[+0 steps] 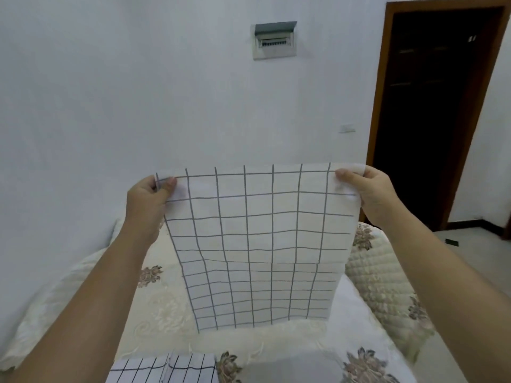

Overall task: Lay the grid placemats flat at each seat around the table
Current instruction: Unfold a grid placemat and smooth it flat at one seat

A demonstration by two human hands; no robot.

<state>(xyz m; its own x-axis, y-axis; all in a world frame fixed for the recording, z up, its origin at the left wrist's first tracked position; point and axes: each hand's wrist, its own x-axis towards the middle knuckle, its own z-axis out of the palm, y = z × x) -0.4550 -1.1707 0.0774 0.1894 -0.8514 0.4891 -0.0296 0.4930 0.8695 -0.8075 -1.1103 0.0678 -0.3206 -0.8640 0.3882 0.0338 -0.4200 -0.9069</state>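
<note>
Head view is showing a folded grid placemat (163,367) lying on a cream quilted cover (163,308) embroidered with brownish flowers. Above it, the left hand (149,200) and right hand (367,194) are each pinching an upper corner of a soft white grid placemat (257,244), hanging rippled in the air. Behind, a grey-lidded electrical panel (274,40) is sitting in the white wall (110,92).

White wall (110,92) fills most of the frame, evenly lit. Upper centre, a breaker box (274,41), grey lid up; a switch plate (347,128) sits below right. Far right, a dark doorway (423,120) in a brown wooden frame (383,78), with pale floor (475,244) beneath. Along the bottom, a cream quilted floral cover (154,299).
</note>
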